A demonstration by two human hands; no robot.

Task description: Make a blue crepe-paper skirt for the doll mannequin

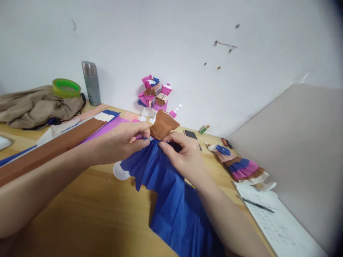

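Blue crepe paper point(168, 192) hangs in gathered folds below the waist of a small dress form wrapped in brown paper point(164, 125). My left hand point(125, 141) pinches the gathered top edge of the blue paper at the left of the waist. On the other side, the thumb and fingers of my right hand point(182, 150) are closed on the same edge, just under the brown paper. The form's round white base point(121, 170) shows at the lower left of the folds. The long end of the blue paper trails down toward me, partly behind my right forearm.
Paper strips point(61, 146), a brown cloth point(40, 107), green tape point(66, 87) and a bottle point(91, 84) are left. Decorated forms point(148, 92) stand by the wall. A phone point(190, 134), a layered paper dress point(241, 166) and a notebook point(281, 221) with a pen point(257, 205) lie right.
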